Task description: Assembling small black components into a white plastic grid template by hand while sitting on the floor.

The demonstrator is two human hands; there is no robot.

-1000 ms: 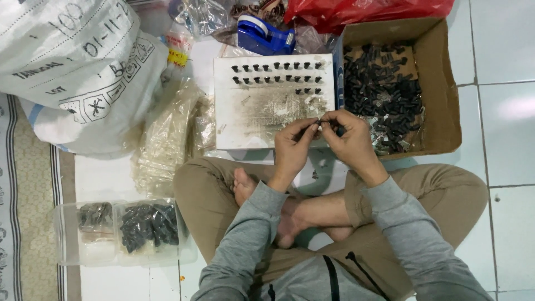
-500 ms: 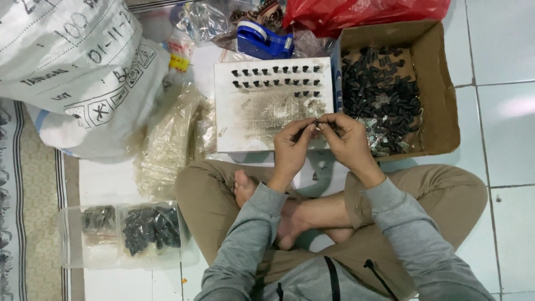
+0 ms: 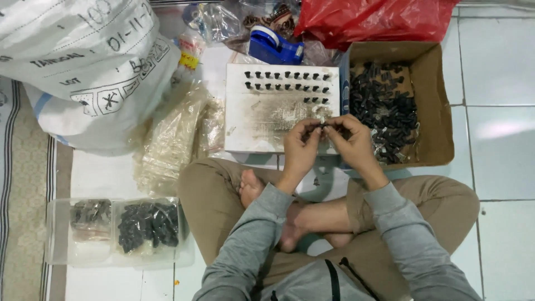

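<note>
Both hands meet over the near edge of a white board (image 3: 262, 120): the left hand (image 3: 301, 147) and the right hand (image 3: 352, 144) pinch a small dark part (image 3: 323, 126) between their fingertips, thumbs and forefingers closed narrow around it, the other fingers curled loosely. The part is tiny and mostly hidden by the fingers, so its shape cannot be told. Just beyond the hands, rows of small black pegs (image 3: 285, 81) stand upright on the board, the far rows full and the nearer row only partly filled. Beside the right hand lies a cardboard box (image 3: 440, 100) heaped with loose black parts (image 3: 384, 111); to the far side of the left hand lie clear plastic bags (image 3: 173, 139). The likely slip, as I judge it, is the part popping out of so fine a grip and falling into the lap or onto the tiled floor, or a knuckle knocking over the standing pegs.
</note>
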